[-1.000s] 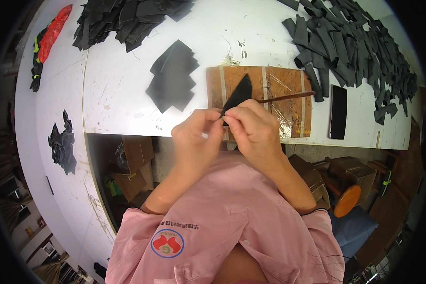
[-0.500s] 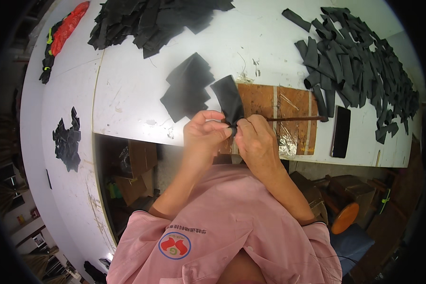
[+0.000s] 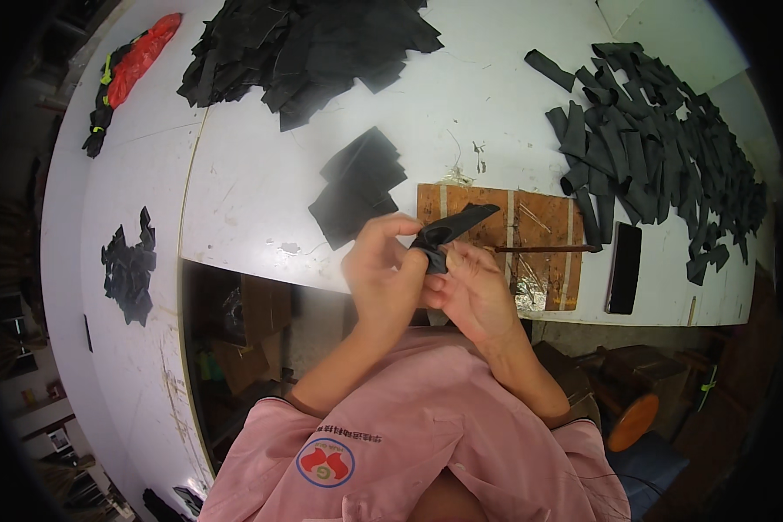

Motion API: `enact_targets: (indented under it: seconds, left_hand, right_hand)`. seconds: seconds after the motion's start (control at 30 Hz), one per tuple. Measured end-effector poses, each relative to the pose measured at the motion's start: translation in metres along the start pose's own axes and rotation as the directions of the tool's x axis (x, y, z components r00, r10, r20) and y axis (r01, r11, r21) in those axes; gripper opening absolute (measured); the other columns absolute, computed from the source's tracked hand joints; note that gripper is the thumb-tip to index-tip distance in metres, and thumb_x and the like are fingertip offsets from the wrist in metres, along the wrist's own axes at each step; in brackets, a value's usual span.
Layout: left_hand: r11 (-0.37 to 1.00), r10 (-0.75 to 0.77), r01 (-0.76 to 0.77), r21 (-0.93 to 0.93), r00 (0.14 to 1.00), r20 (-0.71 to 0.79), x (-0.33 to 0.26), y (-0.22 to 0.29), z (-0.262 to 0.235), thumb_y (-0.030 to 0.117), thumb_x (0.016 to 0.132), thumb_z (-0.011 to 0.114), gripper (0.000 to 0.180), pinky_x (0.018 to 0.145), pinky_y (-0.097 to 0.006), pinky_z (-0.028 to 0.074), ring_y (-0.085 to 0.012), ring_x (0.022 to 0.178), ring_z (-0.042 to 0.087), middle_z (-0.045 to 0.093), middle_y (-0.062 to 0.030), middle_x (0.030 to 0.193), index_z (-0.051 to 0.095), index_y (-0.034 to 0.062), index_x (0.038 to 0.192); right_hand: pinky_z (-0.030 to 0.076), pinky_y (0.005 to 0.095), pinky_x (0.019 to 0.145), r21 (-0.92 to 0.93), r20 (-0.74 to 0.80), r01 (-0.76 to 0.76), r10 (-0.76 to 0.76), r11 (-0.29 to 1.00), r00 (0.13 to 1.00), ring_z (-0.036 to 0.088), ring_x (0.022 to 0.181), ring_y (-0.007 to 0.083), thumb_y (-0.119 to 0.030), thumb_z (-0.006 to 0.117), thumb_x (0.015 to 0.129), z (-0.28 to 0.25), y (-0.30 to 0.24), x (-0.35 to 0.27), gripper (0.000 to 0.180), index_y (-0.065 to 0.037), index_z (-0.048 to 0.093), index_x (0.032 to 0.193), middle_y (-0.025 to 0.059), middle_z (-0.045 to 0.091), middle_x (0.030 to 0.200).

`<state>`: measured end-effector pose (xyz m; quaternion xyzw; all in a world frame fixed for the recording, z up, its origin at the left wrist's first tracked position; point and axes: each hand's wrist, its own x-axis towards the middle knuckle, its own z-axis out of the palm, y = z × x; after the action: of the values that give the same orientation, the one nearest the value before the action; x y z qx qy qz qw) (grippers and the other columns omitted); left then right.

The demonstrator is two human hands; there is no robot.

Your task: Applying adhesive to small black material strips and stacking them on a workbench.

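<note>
My left hand [image 3: 381, 270] and my right hand [image 3: 471, 291] meet just above the near edge of the white table [image 3: 252, 191]. Both pinch one black leather piece [image 3: 451, 230], folded, with its long end pointing up and right. Under the hands lies a brown wooden board [image 3: 544, 228] with a thin brown stick [image 3: 548, 249] across it. A small stack of flat black pieces [image 3: 358, 185] sits just left of the board.
A large heap of black pieces [image 3: 300, 39] lies at the back; a spread of folded black strips [image 3: 661, 152] fills the right. A dark phone [image 3: 624, 268] rests right of the board. A red and black item [image 3: 126, 74] and small black scraps [image 3: 129, 265] lie left.
The view has shifted so the table sits lower and nearer. The black piece has turned from upright to pointing up and right, and my fingers have folded its lower end.
</note>
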<state>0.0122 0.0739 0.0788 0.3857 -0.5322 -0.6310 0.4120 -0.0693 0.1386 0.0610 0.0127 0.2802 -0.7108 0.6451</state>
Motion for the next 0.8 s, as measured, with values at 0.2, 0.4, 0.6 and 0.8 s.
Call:
enact_targets:
  seconds: [0.2, 0.4, 0.6, 0.8]
  left_hand:
    - [0.981, -0.149, 0.175, -0.086, 0.957, 0.249, 0.007, -0.004, -0.029, -0.014, 0.064, 0.050, 0.034, 0.033, -0.014, 0.027, 0.0012, 0.040, 0.039, 0.061, -0.0023, 0.076, 0.051, 0.0017, 0.094]
    - [0.672, -0.127, 0.624, -0.399, 0.628, 0.768, 0.006, -0.007, -0.054, -0.008, 0.065, 0.054, 0.033, 0.023, -0.021, 0.024, -0.0040, 0.029, 0.030, 0.038, -0.0033, 0.056, 0.037, -0.0033, 0.093]
    - [0.993, -0.120, 0.106, 0.056, 0.885, 0.449, -0.018, 0.013, -0.027, 0.008, 0.067, 0.067, 0.060, 0.049, -0.016, 0.040, -0.0059, 0.050, 0.045, 0.057, -0.0062, 0.073, 0.040, -0.0085, 0.118]
    - [0.984, 0.008, -0.067, 0.167, 0.944, 0.330, -0.027, -0.011, -0.012, 0.006, 0.080, 0.057, 0.020, 0.061, -0.017, 0.044, -0.0105, 0.073, 0.055, 0.058, -0.0075, 0.083, 0.054, -0.0026, 0.097]
  right_hand:
    - [0.032, 0.0183, 0.046, -0.621, 0.050, 0.184, -0.196, 0.762, 0.979, 0.040, 0.052, 0.0021, -0.016, 0.053, 0.082, -0.012, -0.004, 0.001, 0.017, -0.005, 0.052, 0.069, -0.0035, 0.045, 0.057]
    - [0.038, 0.0219, 0.054, -0.493, 0.200, 0.374, -0.315, 0.786, 0.928, 0.047, 0.065, 0.0053, -0.012, 0.057, 0.077, -0.008, 0.008, -0.010, 0.011, -0.003, 0.053, 0.074, -0.0001, 0.051, 0.065]
    - [0.040, 0.0283, 0.059, -0.564, 0.218, 0.591, -0.587, 0.576, 0.780, 0.051, 0.067, 0.0160, -0.011, 0.060, 0.075, -0.011, 0.007, -0.020, 0.014, -0.001, 0.051, 0.074, 0.0067, 0.050, 0.069]
    - [0.039, 0.0316, 0.055, -0.709, 0.411, 0.701, -0.853, -0.077, 0.322, 0.046, 0.067, 0.0237, -0.010, 0.063, 0.069, -0.022, 0.010, -0.020, 0.020, -0.003, 0.045, 0.064, 0.0087, 0.043, 0.071]
